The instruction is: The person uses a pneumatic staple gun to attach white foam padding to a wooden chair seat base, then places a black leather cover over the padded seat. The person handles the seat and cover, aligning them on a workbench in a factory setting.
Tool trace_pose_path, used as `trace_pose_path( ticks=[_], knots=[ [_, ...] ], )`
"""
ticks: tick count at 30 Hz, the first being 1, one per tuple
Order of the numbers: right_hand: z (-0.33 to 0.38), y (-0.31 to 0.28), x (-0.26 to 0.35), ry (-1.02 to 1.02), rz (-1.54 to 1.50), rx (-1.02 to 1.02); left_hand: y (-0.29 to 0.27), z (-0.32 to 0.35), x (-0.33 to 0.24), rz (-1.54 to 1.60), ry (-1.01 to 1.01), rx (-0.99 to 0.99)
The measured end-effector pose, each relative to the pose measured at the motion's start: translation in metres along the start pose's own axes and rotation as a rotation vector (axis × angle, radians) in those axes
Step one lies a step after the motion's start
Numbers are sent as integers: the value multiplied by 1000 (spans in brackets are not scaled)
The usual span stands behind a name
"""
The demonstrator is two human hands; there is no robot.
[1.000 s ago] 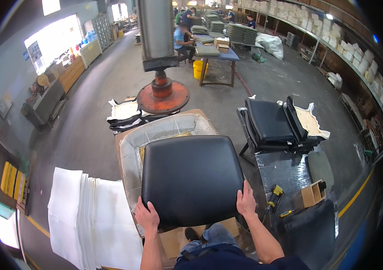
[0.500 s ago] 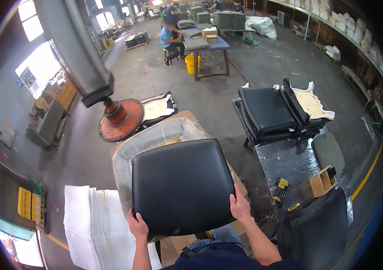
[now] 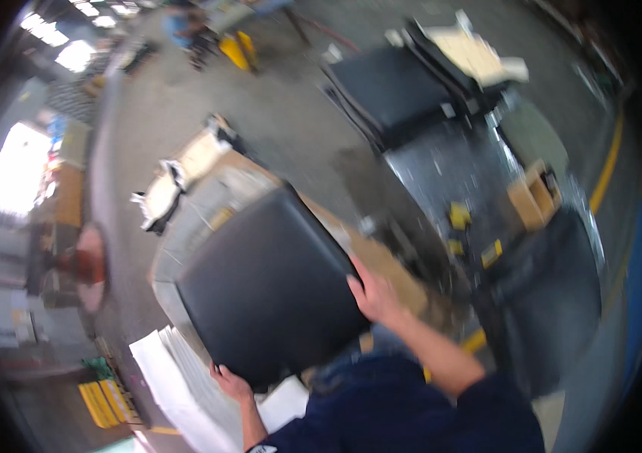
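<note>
A black padded seat cushion [image 3: 272, 283] is held in front of me, tilted, over a work stand [image 3: 393, 279] with a pale cloth-lined form [image 3: 185, 234] on it. My left hand [image 3: 232, 383] grips the cushion's near left corner. On its right edge, my right hand [image 3: 374, 293] is closed with the thumb on top. The fingers underneath the cushion are hidden. Part of the form lies covered by the cushion. The picture is smeared by motion.
Right of me, a plastic-covered table [image 3: 442, 177] carries stacked black cushions [image 3: 393, 90], an open wooden box [image 3: 534, 198] and yellow-black tools [image 3: 460, 216]. White sheets [image 3: 185, 389] are piled at left. A red disc on a press [image 3: 91, 266] stands far left. A person [image 3: 185, 34] sits farther back.
My view has swung to the right and tilted. The cushion, still in both hands, has turned askew, its right side raised away from me. The tables and stacks now appear farther left and higher.
</note>
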State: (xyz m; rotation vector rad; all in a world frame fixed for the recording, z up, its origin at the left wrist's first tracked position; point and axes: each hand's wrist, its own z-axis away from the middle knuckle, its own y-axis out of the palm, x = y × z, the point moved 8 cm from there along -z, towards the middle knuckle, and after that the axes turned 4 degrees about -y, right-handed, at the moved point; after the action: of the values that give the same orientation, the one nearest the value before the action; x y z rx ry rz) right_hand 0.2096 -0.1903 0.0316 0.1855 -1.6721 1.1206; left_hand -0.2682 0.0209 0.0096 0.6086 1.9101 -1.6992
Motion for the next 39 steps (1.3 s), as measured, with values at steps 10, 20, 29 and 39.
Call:
trace_pose_path(
  ticks=[10,20,29,39],
  knots=[
    [-6,5,-20,229,-45,43,4,-57,4,-7,-84,261],
    [-56,9,-27,249,-62,231,68,-116,-20,588,-486,414],
    [-91,-7,-30,123,-403,207,44,-121,-34,448,-401,209],
    [-186,-237,167,-377,-658,264,107,-112,-231,797,-430,634]
  ],
)
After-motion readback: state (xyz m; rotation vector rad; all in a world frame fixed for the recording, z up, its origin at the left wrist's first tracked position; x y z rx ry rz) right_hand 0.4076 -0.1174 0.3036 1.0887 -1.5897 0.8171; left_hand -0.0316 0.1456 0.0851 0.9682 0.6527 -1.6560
